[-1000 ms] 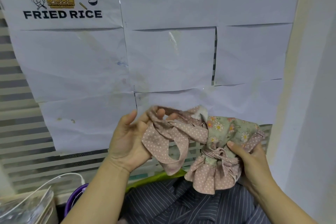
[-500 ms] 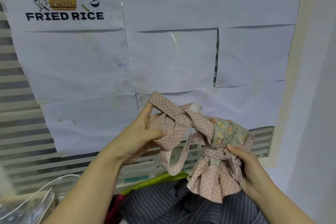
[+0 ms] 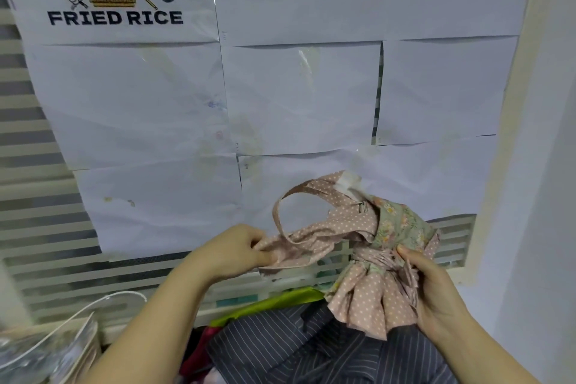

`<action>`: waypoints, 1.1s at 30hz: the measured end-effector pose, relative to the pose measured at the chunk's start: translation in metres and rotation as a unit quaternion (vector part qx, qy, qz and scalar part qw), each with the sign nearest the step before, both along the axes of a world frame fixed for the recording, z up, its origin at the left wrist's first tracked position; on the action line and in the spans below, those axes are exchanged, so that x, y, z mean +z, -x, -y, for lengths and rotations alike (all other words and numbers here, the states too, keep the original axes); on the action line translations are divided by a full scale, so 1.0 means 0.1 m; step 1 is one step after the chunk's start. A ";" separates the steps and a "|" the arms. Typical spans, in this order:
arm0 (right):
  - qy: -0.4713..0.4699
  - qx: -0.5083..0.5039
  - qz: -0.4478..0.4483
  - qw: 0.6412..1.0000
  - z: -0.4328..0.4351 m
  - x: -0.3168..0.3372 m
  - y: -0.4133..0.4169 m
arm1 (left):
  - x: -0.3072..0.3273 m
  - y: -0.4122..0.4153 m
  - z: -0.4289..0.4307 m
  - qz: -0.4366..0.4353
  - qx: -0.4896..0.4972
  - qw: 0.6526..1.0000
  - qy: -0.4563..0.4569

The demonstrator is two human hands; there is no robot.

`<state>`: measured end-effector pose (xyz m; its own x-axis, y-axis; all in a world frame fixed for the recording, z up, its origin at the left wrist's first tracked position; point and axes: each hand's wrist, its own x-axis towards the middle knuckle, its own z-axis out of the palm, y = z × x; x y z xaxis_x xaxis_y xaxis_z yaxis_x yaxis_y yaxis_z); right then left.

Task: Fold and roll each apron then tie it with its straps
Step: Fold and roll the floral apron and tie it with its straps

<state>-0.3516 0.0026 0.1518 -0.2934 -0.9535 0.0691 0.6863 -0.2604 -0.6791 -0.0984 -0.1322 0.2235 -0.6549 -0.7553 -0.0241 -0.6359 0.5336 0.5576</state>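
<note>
Holding up a rolled apron [image 3: 371,296], pink with white dots and a green floral panel on top, cinched round the middle by a wrapped band, with the ruffle fanning out beneath. Being cupped from the right by the right hand [image 3: 436,293], curled round the bundle with the thumb pressing on the band. Trailing leftward as a dotted strap [image 3: 314,238], looping up just above the tightly curled fingers [image 3: 261,256] of the left hand [image 3: 233,251] and being clenched there at its bunched end.
</note>
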 end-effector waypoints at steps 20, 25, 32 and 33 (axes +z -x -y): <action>-0.129 0.030 -0.015 0.991 0.07 -0.39 -0.44 | 1.24 0.70 -0.40 -0.357 -0.093 0.920 -0.130; -0.197 -0.042 -0.224 0.954 -0.08 -0.05 -0.39 | 1.26 0.67 -0.34 -0.311 -0.073 0.944 -0.085; 0.055 -0.066 -0.571 0.817 0.20 1.74 -0.37 | 1.50 0.69 -0.34 -0.268 -0.090 0.958 -0.047; 0.062 -0.043 -0.590 0.804 0.25 1.95 -0.39 | 1.58 0.69 -0.34 -0.269 -0.093 0.958 -0.039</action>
<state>-0.3127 -0.0224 0.3472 -0.0184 -0.8977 0.4402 -0.4418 -0.3876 -0.8090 -0.1678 -0.0977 0.3810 -0.7111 -0.6347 0.3024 -0.1444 0.5528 0.8207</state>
